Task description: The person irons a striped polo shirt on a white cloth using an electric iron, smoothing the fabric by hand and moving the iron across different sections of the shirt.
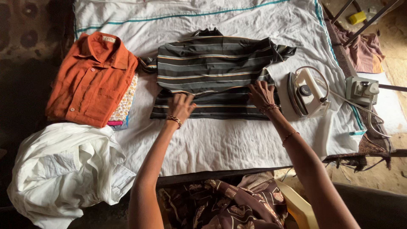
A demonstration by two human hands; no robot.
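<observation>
I see the left hand point(181, 106) and right hand point(261, 94) spread flat, palms down, on the folded dark striped shirt point(214, 68) mid white sheet point(220, 140), apparently pinning its fold, while the iron point(306, 92) stands upright just right, soleplate off the cloth.

1. A dark grey striped polo shirt point(212, 70) lies folded on a white sheet with teal stripes point(220, 140) that covers the table.
2. The left hand point(181, 106) presses flat on the shirt's lower folded edge, fingers spread.
3. The right hand point(260, 94) rests flat on the shirt's right side, near the sleeve.
4. A white electric iron point(307, 91) stands on its side just right of the shirt, its cord running to a grey box point(361, 90).
5. A folded orange shirt point(91, 78) tops a small stack at left.
6. A crumpled white garment point(63, 169) lies at lower left.
</observation>
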